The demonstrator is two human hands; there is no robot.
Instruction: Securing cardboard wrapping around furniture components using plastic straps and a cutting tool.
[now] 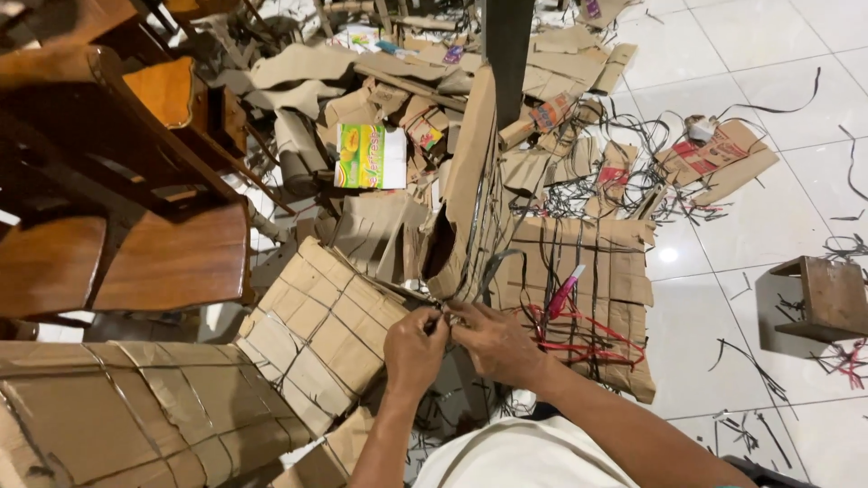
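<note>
My left hand (414, 348) and my right hand (495, 342) meet at the foot of an upright bundle of flattened cardboard (467, 190), bound with black plastic strapping. Both hands pinch the black strap (445, 312) where it crosses the bundle's lower edge, fingers closed around it. A strapped, flat cardboard bundle (321, 330) lies just left of my left hand. To the right of my right hand lies a flattened cardboard sheet (624, 271) with black straps, red string and a pink-handled cutter (566, 289) on it.
Wooden chairs (117, 208) stand at the left. A large strapped cardboard bundle (127, 411) lies at the lower left. Loose cardboard scraps and a yellow-green box (371, 155) pile up behind. A dark post (506, 41) rises at the back. A small wooden stool (827, 298) sits on the white tiles at right.
</note>
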